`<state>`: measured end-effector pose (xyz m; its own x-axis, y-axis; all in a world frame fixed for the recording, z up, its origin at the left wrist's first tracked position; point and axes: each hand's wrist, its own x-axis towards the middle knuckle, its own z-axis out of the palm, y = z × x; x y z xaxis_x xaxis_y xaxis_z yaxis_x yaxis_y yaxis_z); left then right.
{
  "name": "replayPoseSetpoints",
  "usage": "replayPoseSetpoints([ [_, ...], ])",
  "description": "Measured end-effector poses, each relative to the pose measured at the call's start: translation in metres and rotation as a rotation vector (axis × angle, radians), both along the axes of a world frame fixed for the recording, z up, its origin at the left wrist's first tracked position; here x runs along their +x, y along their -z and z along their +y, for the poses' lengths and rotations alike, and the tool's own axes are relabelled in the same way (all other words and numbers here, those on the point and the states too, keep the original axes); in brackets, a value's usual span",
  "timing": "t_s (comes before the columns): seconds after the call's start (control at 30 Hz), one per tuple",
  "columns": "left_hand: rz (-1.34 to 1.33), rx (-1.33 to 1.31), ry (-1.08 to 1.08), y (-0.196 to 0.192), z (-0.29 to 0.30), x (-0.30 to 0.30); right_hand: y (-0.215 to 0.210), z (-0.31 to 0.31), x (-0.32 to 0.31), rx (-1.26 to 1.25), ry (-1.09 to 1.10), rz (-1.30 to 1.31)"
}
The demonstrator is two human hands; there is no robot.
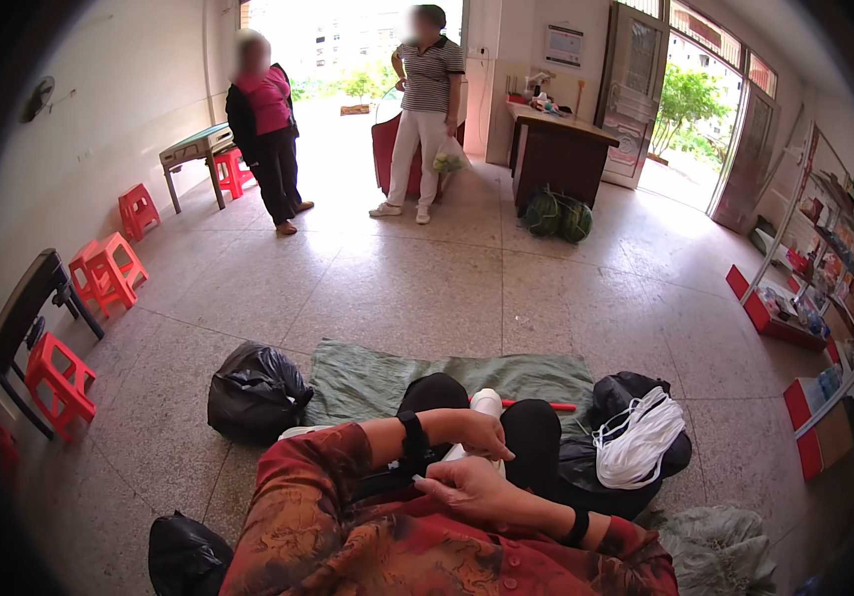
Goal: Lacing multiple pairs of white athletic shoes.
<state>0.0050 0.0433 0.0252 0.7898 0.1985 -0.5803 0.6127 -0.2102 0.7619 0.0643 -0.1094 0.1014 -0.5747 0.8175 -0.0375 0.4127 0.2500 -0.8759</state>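
Both my hands are close together above my lap, in front of a white rounded object [487, 401] between my knees. My left hand [485, 434] reaches in from the left with its fingers curled closed; what they hold, if anything, is too small to make out. Just below it, my right hand [469, 487] is closed in a pinch, and a small pale bit shows at its fingertips. A thin red rod [546, 405] lies beyond my right knee. The white object is partly covered by my hands.
A green woven sheet [357, 382] lies under my legs. Black plastic bags flank it, one at left [256, 392] and one at right [626, 389] beside a white cord bundle [640, 437]. Two people stand ahead. Red stools [60, 382] line the left; a shelf rack [824, 268] stands right.
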Motion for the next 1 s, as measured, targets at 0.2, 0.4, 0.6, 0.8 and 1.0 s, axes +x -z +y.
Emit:
replayPoseSetpoints([
  [0.2, 0.096, 0.307, 0.162, -0.011, -0.007, 0.009, -0.030, 0.000, -0.025, -0.012, -0.090, -0.017],
  [0.4, -0.336, 0.075, -0.076, -0.006, -0.018, -0.023, -0.056, -0.001, 0.001, 0.084, 0.022, 0.093],
  [0.6, -0.795, -0.108, -0.378, 0.003, -0.030, -0.053, -0.062, 0.037, 0.037, 0.088, 0.200, 0.272],
  [0.8, -0.691, -0.481, -0.419, -0.047, -0.039, -0.070, -0.039, 0.088, 0.079, -0.096, 0.312, 0.448],
  [1.0, -0.710, -0.231, -0.484, -0.055, -0.056, -0.082, 0.038, 0.074, 0.093, -0.238, 0.497, 0.616],
])
